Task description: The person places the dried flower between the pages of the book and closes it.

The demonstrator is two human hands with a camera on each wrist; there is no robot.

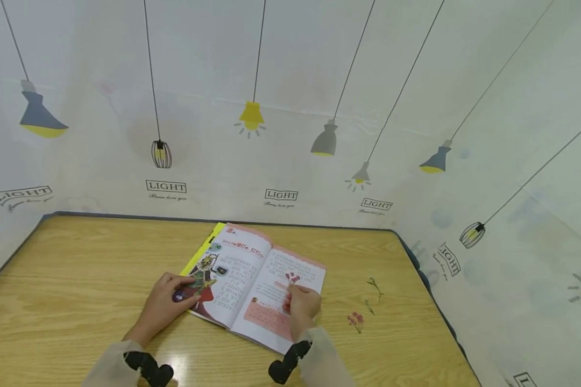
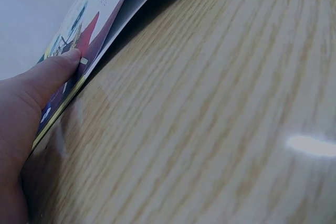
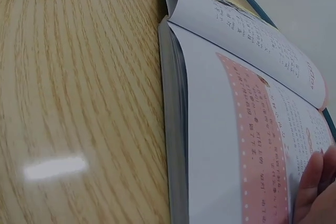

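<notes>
An open book [image 1: 242,271] lies on the wooden table, with printed text and a colourful picture on its left page. My left hand [image 1: 167,301] rests on that page's outer edge; the thumb [image 2: 68,61] presses on the picture in the left wrist view. Over the right page, my right hand [image 1: 302,305] pinches a dried flower sprig [image 1: 292,277] between thumb and fingers, its small pink-red blossoms pointing away from me. In the right wrist view part of the right hand [image 3: 319,190] shows at the lower right, and the sprig is hidden there.
To the right of the book lie a pink dried flower [image 1: 355,321], a small green sprig [image 1: 369,307] and a longer green-topped sprig [image 1: 375,287]. A white curtain [image 1: 213,161] printed with lamps stands behind the table [image 1: 101,258] and along its sides.
</notes>
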